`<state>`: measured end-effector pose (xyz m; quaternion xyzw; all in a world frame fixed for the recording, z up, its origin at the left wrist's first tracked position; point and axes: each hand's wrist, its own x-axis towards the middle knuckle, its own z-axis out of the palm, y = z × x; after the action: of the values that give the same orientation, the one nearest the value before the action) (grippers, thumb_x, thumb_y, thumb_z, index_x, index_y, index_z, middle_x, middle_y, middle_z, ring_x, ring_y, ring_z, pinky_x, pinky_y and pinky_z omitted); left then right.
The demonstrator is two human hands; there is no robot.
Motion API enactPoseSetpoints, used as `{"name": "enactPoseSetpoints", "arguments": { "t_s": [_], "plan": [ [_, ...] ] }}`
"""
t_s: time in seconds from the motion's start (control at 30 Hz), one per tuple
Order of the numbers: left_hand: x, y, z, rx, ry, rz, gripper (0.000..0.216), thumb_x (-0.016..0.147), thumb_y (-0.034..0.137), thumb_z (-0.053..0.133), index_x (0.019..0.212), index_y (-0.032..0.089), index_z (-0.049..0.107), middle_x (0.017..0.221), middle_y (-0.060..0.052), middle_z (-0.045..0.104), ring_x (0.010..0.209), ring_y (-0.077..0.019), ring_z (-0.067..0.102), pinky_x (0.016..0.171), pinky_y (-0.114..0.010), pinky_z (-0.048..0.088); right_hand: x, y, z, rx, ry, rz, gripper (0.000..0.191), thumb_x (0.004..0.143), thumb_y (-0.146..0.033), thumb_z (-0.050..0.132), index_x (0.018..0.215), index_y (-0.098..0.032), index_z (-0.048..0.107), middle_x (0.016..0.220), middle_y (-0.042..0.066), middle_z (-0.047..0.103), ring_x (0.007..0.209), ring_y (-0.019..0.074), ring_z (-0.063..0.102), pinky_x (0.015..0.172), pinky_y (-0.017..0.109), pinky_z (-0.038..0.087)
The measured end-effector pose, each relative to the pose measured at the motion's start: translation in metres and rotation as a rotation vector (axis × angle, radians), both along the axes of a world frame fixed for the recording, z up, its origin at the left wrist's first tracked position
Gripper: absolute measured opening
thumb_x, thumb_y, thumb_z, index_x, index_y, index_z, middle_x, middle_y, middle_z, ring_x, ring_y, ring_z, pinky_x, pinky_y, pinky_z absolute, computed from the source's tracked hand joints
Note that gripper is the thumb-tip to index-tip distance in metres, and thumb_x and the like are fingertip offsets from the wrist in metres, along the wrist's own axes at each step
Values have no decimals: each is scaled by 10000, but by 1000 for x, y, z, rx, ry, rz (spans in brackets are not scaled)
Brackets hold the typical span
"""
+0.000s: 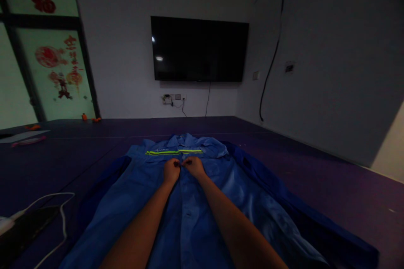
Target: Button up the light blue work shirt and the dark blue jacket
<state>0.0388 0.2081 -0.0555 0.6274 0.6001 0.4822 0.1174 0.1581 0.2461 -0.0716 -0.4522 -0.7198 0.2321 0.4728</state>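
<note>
Dim room, dark purple mat [315,168]: blue cloth work jacket w/ yellow stripe [142,185] lies flat by near edge, left hand [171,171] & right hand [194,166] both pinch its chest placket; poor light could misalign fronts.

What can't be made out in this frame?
Head view:
What left hand and right hand pinch: hidden by them, dim.
Jacket hem: cut off by bottom edge.
Dark object beside cable: too dark, cut by left edge.
Red window decals: blurred.
</note>
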Motion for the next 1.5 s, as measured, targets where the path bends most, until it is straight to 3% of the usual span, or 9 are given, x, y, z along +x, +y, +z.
{"name": "enactPoseSetpoints", "arguments": {
  "t_s": [0.37,0.67,1.03,1.5],
  "plan": [
    [0,0,1,22,-64,5,213,657,-16,510,743,126,643,774,-47,668,746,-132,609,696,-231,458,0,0,2,-1,23,-24,62,641,-168,613,591,-184,646,629,15,670,669,178,635,642,261,500],
    [0,-1,2,113,-33,20,213,678,-4,500,769,127,641,758,-40,660,753,-129,605,726,-246,459,1,2,2,29,144,64,81,650,-186,585,614,-161,653,626,21,663,626,164,621,622,263,492],
    [0,-1,0,6,-33,-10,209,643,-23,502,717,121,634,769,-49,664,728,-127,600,673,-218,445,0,2,0,-18,80,69,68,631,-159,611,600,-191,662,640,5,672,675,172,637,670,275,503],
    [1,-1,1,4,-35,-1,210,650,-13,504,734,122,641,779,-54,668,735,-131,604,688,-224,445,0,4,-2,-3,65,22,110,645,-140,559,654,-173,663,684,21,679,694,174,636,677,285,510]
  ]
}}
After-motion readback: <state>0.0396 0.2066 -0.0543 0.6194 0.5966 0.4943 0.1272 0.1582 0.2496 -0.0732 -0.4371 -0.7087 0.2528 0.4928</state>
